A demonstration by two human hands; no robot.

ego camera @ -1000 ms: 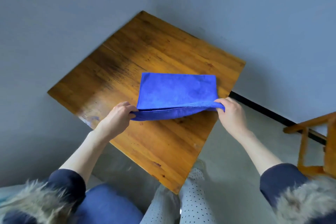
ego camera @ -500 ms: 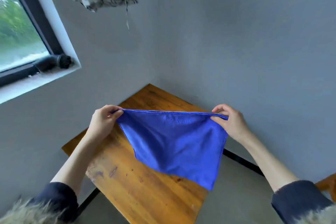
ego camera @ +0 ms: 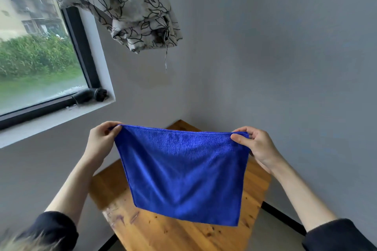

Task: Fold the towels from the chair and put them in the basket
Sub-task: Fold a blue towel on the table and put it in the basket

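Both hands' fingers (ego camera: 114, 131) pinch the blue towel (ego camera: 183, 173), hiding much of the wooden table (ego camera: 163, 234).

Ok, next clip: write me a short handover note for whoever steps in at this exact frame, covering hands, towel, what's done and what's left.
Left hand: pinches the top left corner of the blue microfibre towel.
Right hand: pinches the top right corner; both grips look firm.
Towel: hangs flat in the air between the hands, above the square wooden table, not touching it. It appears folded in half, though the layers are hard to count.
Done: at most a first fold.
Left: finish folding, then put it in the basket. Neither basket nor chair is in view, so other towels cannot be counted.
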